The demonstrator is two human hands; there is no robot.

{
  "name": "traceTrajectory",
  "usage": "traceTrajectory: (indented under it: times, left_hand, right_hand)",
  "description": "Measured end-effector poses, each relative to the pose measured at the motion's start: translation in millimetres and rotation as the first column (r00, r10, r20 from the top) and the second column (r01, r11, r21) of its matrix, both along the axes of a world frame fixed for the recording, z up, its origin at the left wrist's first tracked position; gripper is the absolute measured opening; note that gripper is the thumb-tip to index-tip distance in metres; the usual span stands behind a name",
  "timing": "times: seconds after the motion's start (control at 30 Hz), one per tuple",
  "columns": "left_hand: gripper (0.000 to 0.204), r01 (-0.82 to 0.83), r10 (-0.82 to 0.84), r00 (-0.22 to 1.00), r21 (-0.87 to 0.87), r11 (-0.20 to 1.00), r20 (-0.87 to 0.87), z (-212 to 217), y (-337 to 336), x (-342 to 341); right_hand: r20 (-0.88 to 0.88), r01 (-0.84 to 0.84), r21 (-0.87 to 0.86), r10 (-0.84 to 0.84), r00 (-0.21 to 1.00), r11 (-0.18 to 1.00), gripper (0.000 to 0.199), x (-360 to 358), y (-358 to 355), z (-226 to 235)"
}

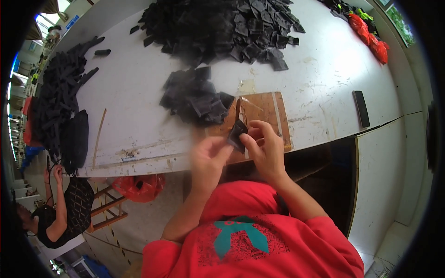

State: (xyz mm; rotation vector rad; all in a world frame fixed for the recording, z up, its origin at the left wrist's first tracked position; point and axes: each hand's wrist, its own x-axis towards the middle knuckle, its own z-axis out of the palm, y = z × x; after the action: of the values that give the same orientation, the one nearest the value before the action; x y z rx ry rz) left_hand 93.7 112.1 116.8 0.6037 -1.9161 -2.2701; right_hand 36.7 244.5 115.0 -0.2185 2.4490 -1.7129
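Head view: both hands meet above the near edge of the white surface (pixel 139 97), sharing one small black fabric piece (pixel 237 134). The left hand (pixel 208 155) — blurred — pinches the piece's lower left corner between thumb and fingers. The right hand (pixel 264 148) grips its right side, fingers curled around it. The piece hangs just over a brown wooden board (pixel 266 113) lying at the surface's edge. Touching the board's left end sits a small heap of black pieces (pixel 194 97); a much larger heap (pixel 222 28) lies farther back. A dark flat bar (pixel 361 109) rests well to the right — apart from everything else.
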Motion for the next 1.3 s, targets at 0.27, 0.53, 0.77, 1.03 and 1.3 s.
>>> traceTrajectory:
  times: [0.27, 0.53, 0.77, 1.03, 1.3]
  left_hand:
    - [0.010, -0.185, 0.042, 0.970, -0.617, 0.765, -0.239, 0.2, 18.5, -2.8]
    - [0.016, 0.013, 0.031, 0.998, 0.622, 0.783, -0.060, 14.9, -8.2, -6.8]
    - [0.020, -0.278, 0.221, 0.912, -0.124, 0.953, -0.344, 19.8, 10.1, -26.1]
    - [0.021, 0.213, 0.003, 0.971, 0.871, 0.444, -0.239, 48.2, -27.2, -46.0]
    - [0.028, 0.065, 0.055, 0.958, 0.401, 0.914, -0.280, 36.2, -11.6, -50.0]
  right_hand:
    - [-0.614, -0.152, 0.206, 0.249, 0.749, 0.967, 0.021, 1.3, -1.7, -1.7]
    - [0.123, -0.179, -0.391, 0.243, 0.962, 0.903, 0.006, -5.4, -2.4, 0.1]
    - [0.535, 0.055, -0.724, 0.509, 0.674, 0.688, 0.019, -15.5, -6.1, 25.5]
    - [0.137, -0.423, -0.437, 0.524, 0.841, 0.794, 0.029, -69.0, -5.8, 82.2]
    - [0.145, -0.454, -0.419, 0.551, 0.822, 0.786, 0.035, -76.2, -3.8, 33.4]
